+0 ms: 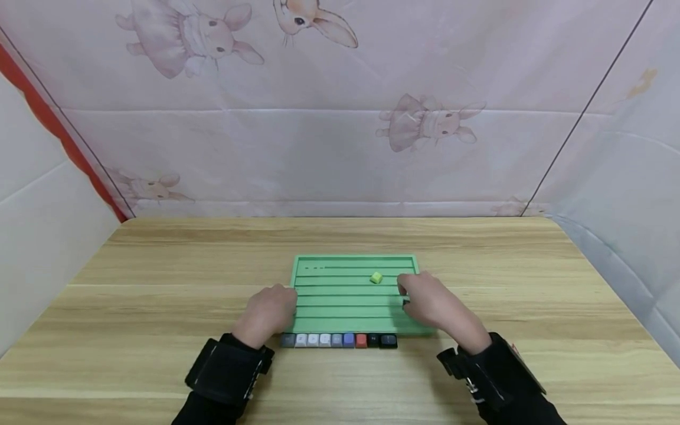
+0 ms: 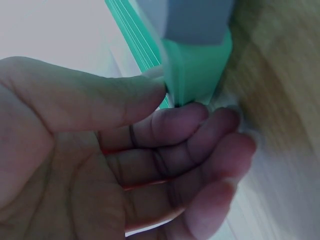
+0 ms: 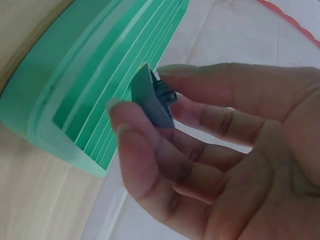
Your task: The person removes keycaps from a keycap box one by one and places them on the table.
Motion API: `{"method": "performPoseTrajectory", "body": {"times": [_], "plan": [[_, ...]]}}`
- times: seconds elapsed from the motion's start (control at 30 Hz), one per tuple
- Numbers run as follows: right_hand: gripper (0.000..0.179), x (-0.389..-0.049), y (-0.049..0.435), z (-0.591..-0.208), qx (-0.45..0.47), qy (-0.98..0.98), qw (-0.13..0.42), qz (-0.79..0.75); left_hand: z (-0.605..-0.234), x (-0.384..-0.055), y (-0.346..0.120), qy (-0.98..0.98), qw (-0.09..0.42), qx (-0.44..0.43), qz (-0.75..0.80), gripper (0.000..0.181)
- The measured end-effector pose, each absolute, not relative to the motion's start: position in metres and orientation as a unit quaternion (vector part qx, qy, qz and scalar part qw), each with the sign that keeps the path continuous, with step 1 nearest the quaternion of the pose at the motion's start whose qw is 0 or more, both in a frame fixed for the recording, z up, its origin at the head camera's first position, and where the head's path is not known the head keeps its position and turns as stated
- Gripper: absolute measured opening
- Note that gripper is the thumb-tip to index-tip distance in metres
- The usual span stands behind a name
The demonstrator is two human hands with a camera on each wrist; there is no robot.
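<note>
A green ridged tray [image 1: 345, 311] lies on the wooden table. My left hand [image 1: 273, 308] pinches its left edge; in the left wrist view the thumb [image 2: 142, 97] presses the tray's side [image 2: 192, 75] and the fingers curl against it. Over the tray's right side, my right hand [image 1: 432, 300] holds a dark grey keycap [image 3: 152, 97] between thumb and fingers, its hollow underside partly showing. A yellow-green keycap [image 1: 376, 277] sits on the tray near its upper right. Along the tray's front edge runs a row of keycaps [image 1: 325, 340] in grey, white, blue, red and black.
The wooden table [image 1: 175, 265] extends around the tray on all sides. Behind it hangs a pale cloth [image 1: 329, 159] printed with rabbits, and more white cloth [image 1: 627, 236] closes the right side. Black straps [image 1: 231, 369] wrap both wrists.
</note>
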State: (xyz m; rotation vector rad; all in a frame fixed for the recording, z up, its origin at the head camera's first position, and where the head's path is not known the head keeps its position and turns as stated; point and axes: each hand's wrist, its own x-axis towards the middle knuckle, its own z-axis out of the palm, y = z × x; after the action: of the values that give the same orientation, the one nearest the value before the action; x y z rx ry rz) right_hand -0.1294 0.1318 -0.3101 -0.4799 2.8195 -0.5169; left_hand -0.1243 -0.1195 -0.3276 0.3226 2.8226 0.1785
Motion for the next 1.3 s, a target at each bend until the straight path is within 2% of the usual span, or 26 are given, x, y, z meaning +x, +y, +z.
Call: {"method": "performPoseTrajectory", "body": {"times": [0.4, 0.87, 1.3], "plan": [[0.016, -0.123, 0.137, -0.309, -0.204, 0.957, 0.106, -0.177, -0.328, -0.124, -0.119, 0.982, 0.131, 0.121, 0.059, 0.023], [0.027, -0.116, 0.138, -0.309, -0.205, 0.950, 0.131, -0.195, -0.327, -0.123, -0.119, 0.982, 0.136, 0.117, 0.053, 0.022], [0.017, -0.115, 0.141, -0.313, -0.266, 0.936, 0.129, -0.192, -0.327, -0.122, -0.119, 0.982, 0.134, 0.118, 0.059, 0.020]]}}
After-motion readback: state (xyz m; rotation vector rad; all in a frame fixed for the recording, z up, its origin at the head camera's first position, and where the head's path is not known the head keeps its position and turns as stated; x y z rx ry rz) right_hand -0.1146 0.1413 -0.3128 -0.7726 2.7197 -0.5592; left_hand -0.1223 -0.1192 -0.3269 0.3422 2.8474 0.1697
